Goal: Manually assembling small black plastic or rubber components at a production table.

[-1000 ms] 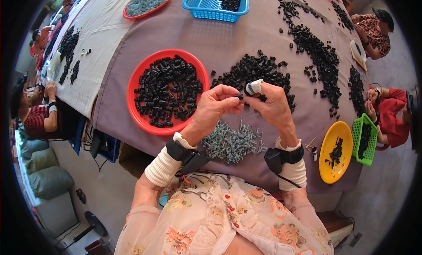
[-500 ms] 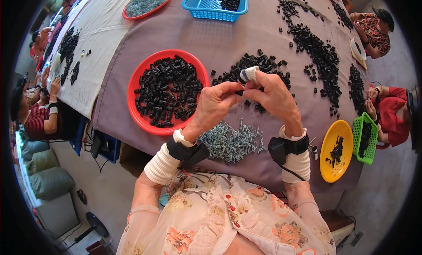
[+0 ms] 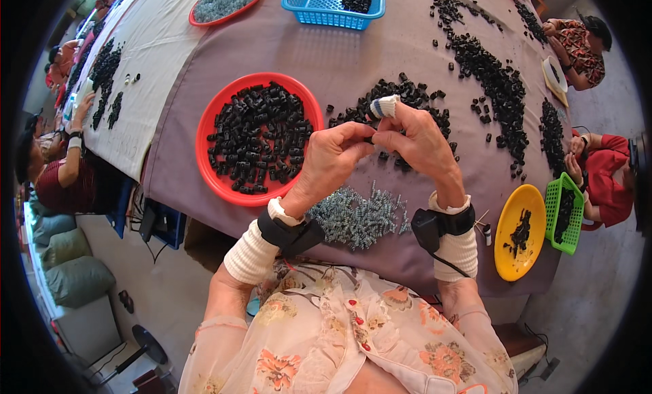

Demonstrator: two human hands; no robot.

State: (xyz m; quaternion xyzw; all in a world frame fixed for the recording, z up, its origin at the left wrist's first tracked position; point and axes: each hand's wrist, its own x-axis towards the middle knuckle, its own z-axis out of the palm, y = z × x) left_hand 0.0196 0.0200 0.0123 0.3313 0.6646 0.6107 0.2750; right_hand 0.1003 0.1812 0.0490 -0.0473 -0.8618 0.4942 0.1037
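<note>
My left hand (image 3: 333, 160) and my right hand (image 3: 422, 146) meet fingertip to fingertip above the table, both closed in a pinch. Between them sits a small black plastic part (image 3: 369, 140), mostly hidden by the fingers. A white finger wrap with a dark stripe (image 3: 385, 107) covers one finger of my right hand. Below my hands lies a pile of small silvery coil springs (image 3: 360, 217). Left of them is a red round tray (image 3: 204, 170) of black cylindrical parts (image 3: 258, 136). Just beyond my hands spreads a loose heap of similar black parts (image 3: 405, 92).
A yellow plate (image 3: 506, 258) and a green basket (image 3: 576, 238) stand at the right. Farther back are a blue basket (image 3: 333, 19) and a red tray rim (image 3: 197, 21) with springs. A long trail of black parts (image 3: 499, 88) runs on the right. Other people sit around the table.
My fingers have shifted slightly around the small black part, my right fingertips now closer to the left. At the far left, a person's hand has moved farther along the table.
</note>
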